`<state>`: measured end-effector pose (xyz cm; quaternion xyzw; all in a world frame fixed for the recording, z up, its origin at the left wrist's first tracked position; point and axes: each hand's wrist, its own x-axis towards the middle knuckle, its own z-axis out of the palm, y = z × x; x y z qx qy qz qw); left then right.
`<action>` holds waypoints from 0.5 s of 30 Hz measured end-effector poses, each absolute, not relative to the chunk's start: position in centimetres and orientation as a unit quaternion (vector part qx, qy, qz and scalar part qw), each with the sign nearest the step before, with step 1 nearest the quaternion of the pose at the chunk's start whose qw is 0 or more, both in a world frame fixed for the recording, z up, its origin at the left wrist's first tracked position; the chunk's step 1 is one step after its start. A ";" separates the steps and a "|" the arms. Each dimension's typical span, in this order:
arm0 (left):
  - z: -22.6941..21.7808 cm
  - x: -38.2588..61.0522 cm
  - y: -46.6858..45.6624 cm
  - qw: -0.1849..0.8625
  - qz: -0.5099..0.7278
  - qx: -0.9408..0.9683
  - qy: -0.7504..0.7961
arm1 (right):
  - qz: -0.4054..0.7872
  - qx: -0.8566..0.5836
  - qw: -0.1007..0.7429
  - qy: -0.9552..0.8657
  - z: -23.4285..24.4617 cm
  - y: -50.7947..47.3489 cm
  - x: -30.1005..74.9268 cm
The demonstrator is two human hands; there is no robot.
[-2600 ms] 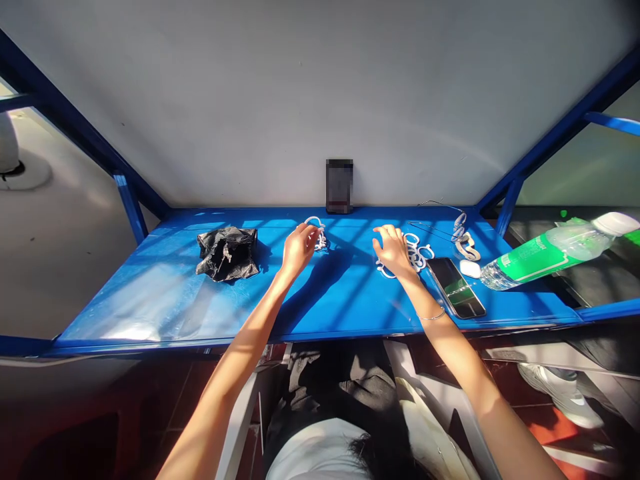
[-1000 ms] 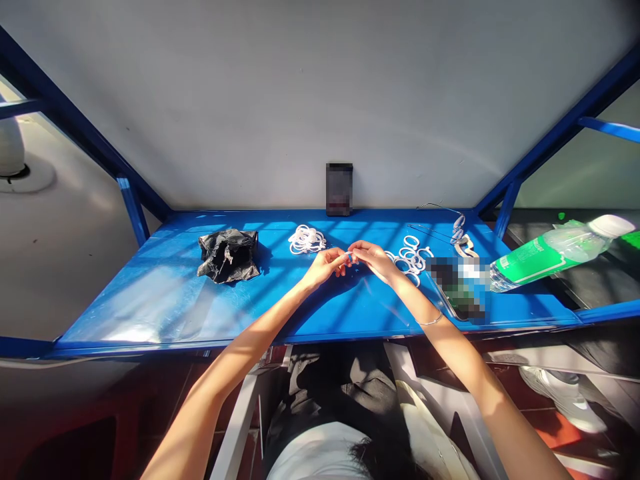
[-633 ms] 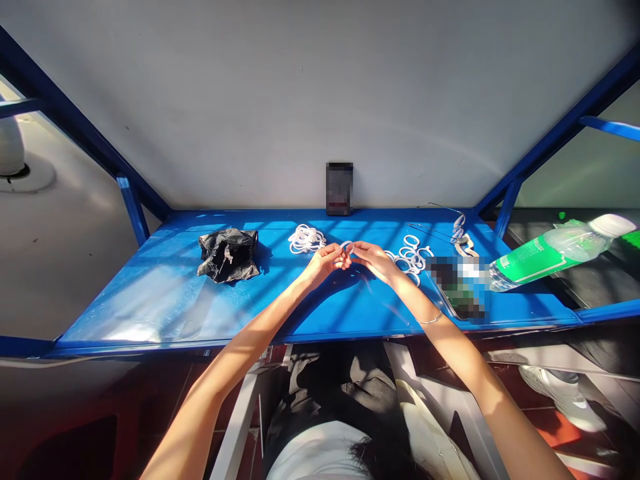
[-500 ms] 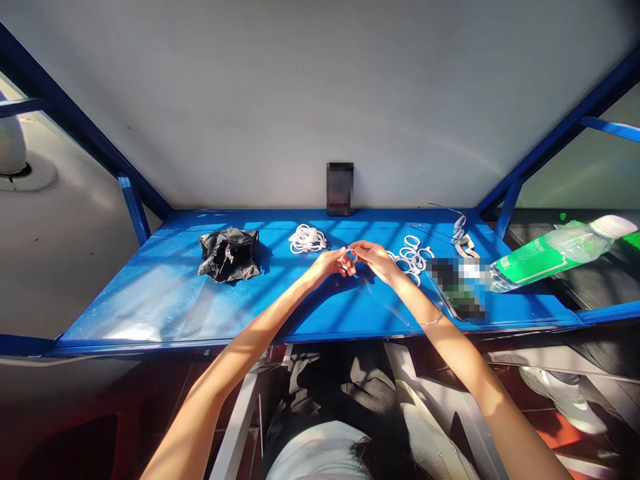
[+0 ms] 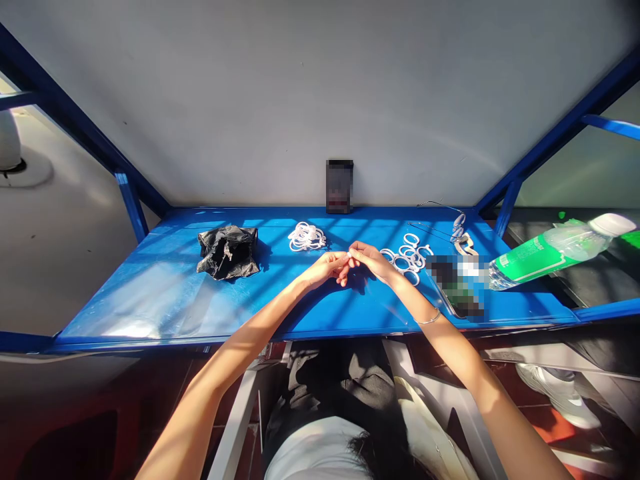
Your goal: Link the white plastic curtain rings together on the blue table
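Over the middle of the blue table (image 5: 200, 313), my left hand (image 5: 330, 267) and my right hand (image 5: 371, 259) meet, fingertips pinched together. Between them a small bit of a white ring (image 5: 349, 254) shows; the fingers hide most of it. Just right of my right hand lies a loose group of several white rings (image 5: 403, 264), flat on the table. A tangled heap of white rings (image 5: 307, 237) sits beyond my left hand.
A crumpled black plastic bag (image 5: 229, 252) is at the left. On the right are a phone (image 5: 456, 290), glasses (image 5: 458, 225) and a green-labelled bottle (image 5: 545, 257) lying tilted. A dark blurred device (image 5: 339, 187) leans on the grey back wall (image 5: 300, 100). Blue frame bars (image 5: 131, 207) edge the table.
My fingertips have closed together over the white ring, whose round outline showed between them before. The other things on the table lie as they were.
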<state>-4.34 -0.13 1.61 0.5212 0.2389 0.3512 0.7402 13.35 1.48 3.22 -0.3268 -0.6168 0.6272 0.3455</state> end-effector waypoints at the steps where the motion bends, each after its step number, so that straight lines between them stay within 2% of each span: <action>1: 1.6 -4.3 -0.2 0.744 0.345 0.520 0.239 | 0.628 -0.327 0.341 -0.619 3.3 1.4 13.3; 7: 1.5 -4.1 -0.2 0.727 0.349 0.528 0.267 | 0.636 -0.318 0.335 -0.617 4.0 1.0 13.1; 15: 2.5 -4.4 -0.2 0.679 0.343 0.575 0.301 | 0.705 -0.314 0.319 -0.550 3.0 1.0 12.7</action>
